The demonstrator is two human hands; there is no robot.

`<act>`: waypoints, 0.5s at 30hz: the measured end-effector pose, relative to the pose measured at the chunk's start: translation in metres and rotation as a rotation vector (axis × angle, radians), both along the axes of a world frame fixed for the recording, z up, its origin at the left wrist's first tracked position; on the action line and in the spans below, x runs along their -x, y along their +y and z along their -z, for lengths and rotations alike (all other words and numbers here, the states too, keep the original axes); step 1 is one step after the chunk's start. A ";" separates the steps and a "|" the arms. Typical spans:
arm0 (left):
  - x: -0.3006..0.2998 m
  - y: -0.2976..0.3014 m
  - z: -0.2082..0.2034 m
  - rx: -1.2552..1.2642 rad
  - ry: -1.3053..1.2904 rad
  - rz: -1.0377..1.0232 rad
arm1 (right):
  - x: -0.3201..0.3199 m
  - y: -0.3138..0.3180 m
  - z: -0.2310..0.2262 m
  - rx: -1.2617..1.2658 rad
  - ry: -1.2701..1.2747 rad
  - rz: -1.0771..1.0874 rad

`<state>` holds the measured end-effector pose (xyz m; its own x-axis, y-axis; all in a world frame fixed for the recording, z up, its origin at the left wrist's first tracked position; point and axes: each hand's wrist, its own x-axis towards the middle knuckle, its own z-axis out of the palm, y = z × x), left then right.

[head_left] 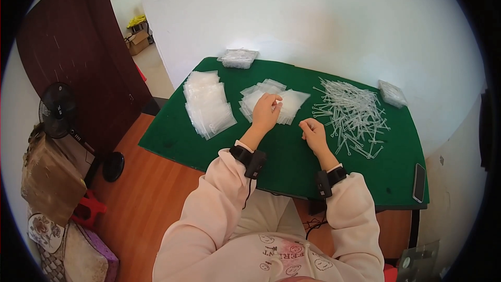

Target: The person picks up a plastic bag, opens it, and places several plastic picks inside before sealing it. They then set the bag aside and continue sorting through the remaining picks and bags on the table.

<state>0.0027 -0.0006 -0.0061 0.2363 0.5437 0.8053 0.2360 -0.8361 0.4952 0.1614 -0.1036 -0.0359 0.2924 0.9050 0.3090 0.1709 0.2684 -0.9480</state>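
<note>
My left hand [267, 113] is over the middle pile of clear plastic bags [253, 98]. Its thumb and fingers are pinched at the edge of a clear plastic bag [295, 104] that spreads out to the right. Just right of it, my right hand [314, 134] is raised above the green cloth with its fingers curled closed. Anything small in those fingers is too hard to make out. Beside that hand lies a loose heap of thin clear plastic sticks [352, 112], each with a small loop at one end.
Overlapping clear bags [209, 105] lie at the left of the green table [180, 143]. Bundled clear packs [238, 57] stand at the back edge, another pack [392, 94] at the right. A phone [419, 183] lies near the right edge. A black fan [57, 109] stands left.
</note>
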 end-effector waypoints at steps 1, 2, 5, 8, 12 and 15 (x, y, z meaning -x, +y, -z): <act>0.000 0.001 0.002 -0.002 0.001 0.003 | 0.000 -0.001 -0.001 -0.002 0.001 0.003; -0.001 0.001 0.003 0.051 0.010 0.009 | 0.000 -0.001 -0.002 -0.037 -0.006 0.022; -0.006 0.000 0.005 0.161 0.033 0.048 | -0.004 -0.006 -0.006 -0.101 -0.020 0.085; -0.005 -0.004 0.001 0.222 0.151 -0.032 | -0.002 -0.005 -0.008 -0.079 0.000 0.125; -0.003 -0.003 0.001 0.184 0.142 0.007 | -0.002 0.004 0.002 -0.054 0.039 0.088; -0.005 -0.006 0.001 0.083 0.106 0.088 | -0.006 0.002 0.002 -0.063 -0.005 0.113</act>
